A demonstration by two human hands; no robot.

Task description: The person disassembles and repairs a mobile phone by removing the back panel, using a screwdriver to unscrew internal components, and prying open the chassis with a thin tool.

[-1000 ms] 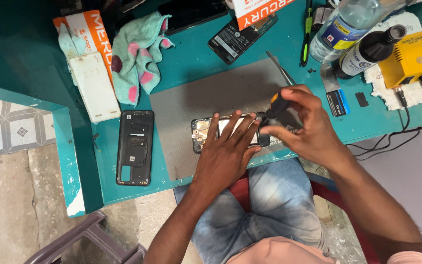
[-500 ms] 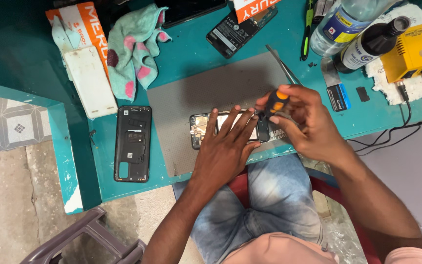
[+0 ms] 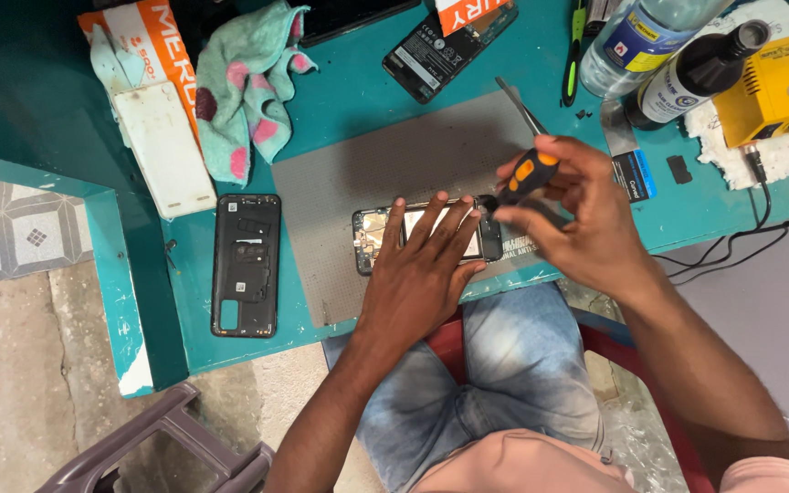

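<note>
An opened phone (image 3: 374, 239) lies face down on a grey work mat (image 3: 385, 169), its inner boards showing. My left hand (image 3: 422, 274) lies flat over its middle with fingers spread, pinning it. My right hand (image 3: 577, 215) grips a black and orange screwdriver (image 3: 524, 176), tip down at the phone's right end. The phone's detached black back cover (image 3: 246, 265) rests left of the mat on the teal table (image 3: 340, 100).
Around the mat: a teal and pink cloth (image 3: 244, 87), a white slab (image 3: 164, 151) on an orange box (image 3: 143, 41), a phone battery (image 3: 431, 55), tweezers (image 3: 522, 108), two bottles (image 3: 678, 55), a yellow soldering station (image 3: 773, 87) with cables. A plastic stool (image 3: 152, 447) stands below left.
My right hand tilted the screwdriver so its orange grip now shows more clearly above the phone's right end. My left hand stayed pressed on the phone.
</note>
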